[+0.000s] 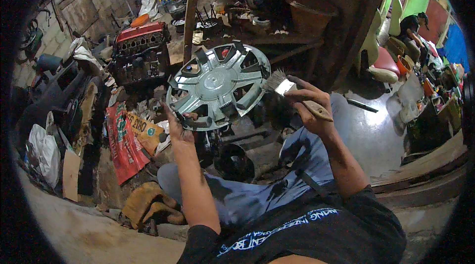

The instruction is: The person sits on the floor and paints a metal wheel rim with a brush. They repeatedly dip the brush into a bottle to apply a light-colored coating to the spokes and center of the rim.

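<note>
My left hand [179,128] grips a round grey plastic wheel cover [213,85] by its lower left rim and holds it up, tilted, with its clipped inner side toward me. Some of those fingers are hidden behind the rim. In my right hand [316,103] is a flat paintbrush [285,87] with a wooden handle, a metal band and grey bristles. The bristles point left at the cover's right edge; I cannot tell whether they touch it. Below the cover, between my legs, a dark round container [235,161] lies with its mouth toward me.
An engine block [141,51] with a red top stands beyond at the left. A red printed sack [123,143] and a yellow plate [144,133] lie nearer. A wooden post [192,17] rises behind the cover. Another person [414,30] is at the far right.
</note>
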Available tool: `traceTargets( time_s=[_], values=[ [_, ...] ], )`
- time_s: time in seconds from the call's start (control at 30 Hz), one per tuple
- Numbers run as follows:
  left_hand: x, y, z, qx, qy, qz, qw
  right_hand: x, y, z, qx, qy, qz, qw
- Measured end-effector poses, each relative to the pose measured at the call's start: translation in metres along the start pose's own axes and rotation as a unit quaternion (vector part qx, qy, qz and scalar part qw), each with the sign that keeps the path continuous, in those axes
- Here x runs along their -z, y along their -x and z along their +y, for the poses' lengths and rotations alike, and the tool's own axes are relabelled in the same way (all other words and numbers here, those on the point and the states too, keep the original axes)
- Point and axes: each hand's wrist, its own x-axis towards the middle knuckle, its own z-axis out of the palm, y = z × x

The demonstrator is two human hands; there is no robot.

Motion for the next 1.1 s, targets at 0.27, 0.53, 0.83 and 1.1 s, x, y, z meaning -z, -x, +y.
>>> traceTargets(
  time_s=[0.27,0.53,0.83,1.1],
  values=[
    [0.018,-0.004,0.018,0.03,-0.06,-0.015,0.998,0.019,0.009,0.008,-0.072,-0.145,-0.168,0.972],
    [0.011,0.006,0.024,0.078,-0.043,-0.038,0.995,0.055,-0.023,0.007,-0.051,0.014,0.106,0.993],
    [0.004,0.012,-0.005,0.005,-0.054,-0.039,0.998,-0.039,0.023,-0.008,0.001,-0.011,0.003,1.0],
    [0.001,0.022,-0.045,-0.109,-0.071,0.101,0.986,-0.081,0.024,0.014,-0.059,-0.085,0.01,0.995]
  ],
)
